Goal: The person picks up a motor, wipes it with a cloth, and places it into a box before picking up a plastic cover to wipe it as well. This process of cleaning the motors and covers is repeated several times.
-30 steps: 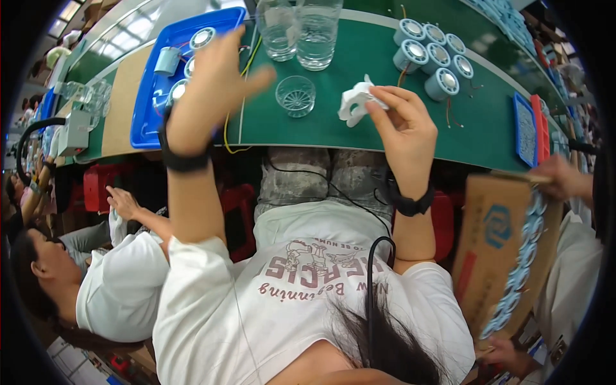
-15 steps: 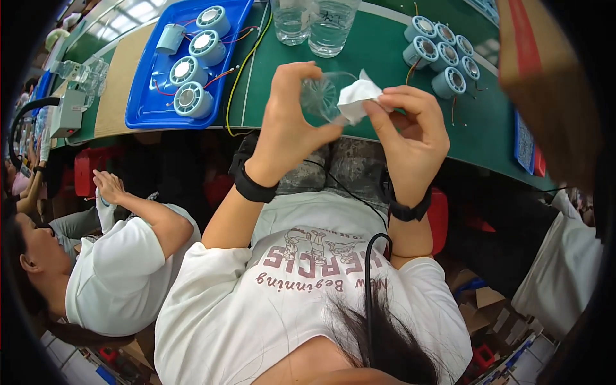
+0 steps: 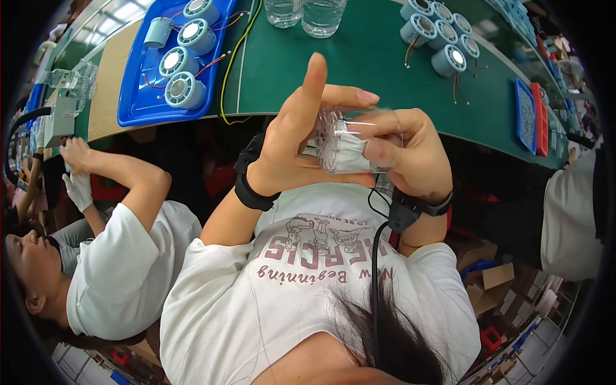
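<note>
In front of my shirt, just off the table's near edge, my left hand point(image 3: 289, 141) grips a clear plastic cup point(image 3: 325, 142) with a ribbed bottom, thumb below it and index finger raised. My right hand point(image 3: 420, 157) reaches into the cup's mouth, fingers closed on a white cloth point(image 3: 349, 153). The cloth is bunched against the inside near the bottom. The cup lies on its side, mouth to the right; the cloth shows through its wall.
A blue tray point(image 3: 136, 106) of light-blue round motors point(image 3: 185, 91) with wires sits left on the green table point(image 3: 276, 70). More motors point(image 3: 449, 59) cluster right. Two clear containers point(image 3: 323, 18) stand at the back. A co-worker point(image 3: 122, 276) sits left; a small blue tray point(image 3: 525, 115) lies far right.
The cloth, held at the cup's mouth before, has gone inside with my right fingers. Both hands have come nearer my body. A brown, red-striped shape at upper right has left the view.
</note>
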The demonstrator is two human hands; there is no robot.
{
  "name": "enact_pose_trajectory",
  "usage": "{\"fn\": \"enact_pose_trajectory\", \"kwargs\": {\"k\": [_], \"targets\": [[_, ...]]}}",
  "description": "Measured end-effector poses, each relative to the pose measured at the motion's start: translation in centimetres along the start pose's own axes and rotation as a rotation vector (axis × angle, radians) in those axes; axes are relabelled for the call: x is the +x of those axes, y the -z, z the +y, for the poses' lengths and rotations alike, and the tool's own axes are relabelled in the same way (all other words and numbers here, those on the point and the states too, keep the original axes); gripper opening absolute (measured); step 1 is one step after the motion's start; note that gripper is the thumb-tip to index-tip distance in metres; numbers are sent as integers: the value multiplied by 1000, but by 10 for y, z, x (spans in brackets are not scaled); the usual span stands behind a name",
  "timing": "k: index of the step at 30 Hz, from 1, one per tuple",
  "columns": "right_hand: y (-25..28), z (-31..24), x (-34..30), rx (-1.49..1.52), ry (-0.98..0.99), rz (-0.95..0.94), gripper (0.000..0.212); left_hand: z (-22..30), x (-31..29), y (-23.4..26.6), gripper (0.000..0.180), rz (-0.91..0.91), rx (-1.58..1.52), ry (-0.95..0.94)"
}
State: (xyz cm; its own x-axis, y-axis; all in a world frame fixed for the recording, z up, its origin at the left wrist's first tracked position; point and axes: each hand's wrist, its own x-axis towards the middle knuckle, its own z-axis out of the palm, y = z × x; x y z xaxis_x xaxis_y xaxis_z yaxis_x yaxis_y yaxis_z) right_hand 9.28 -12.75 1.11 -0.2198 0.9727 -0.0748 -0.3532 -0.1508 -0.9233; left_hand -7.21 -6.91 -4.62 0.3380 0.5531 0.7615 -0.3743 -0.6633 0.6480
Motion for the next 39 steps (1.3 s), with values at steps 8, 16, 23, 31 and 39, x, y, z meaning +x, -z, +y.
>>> {"fn": "enact_pose_trajectory", "kwargs": {"k": [8,16,23,31,39], "targets": [[16,16,-7,334,-118,-205,23,6,9,11,125,-182,-23,-182],[43,-10,-28,655,246,119,33,7,14,26,139,-112,-39,-202],[26,3,-13,118,274,290,29,15,14,17,135,-133,-23,-168],[-1,11,-3,98,291,-42,43,13,15,7,120,-150,170,-88],[22,22,-5,346,211,-262,36,25,14,0,75,-106,-17,9]]}}
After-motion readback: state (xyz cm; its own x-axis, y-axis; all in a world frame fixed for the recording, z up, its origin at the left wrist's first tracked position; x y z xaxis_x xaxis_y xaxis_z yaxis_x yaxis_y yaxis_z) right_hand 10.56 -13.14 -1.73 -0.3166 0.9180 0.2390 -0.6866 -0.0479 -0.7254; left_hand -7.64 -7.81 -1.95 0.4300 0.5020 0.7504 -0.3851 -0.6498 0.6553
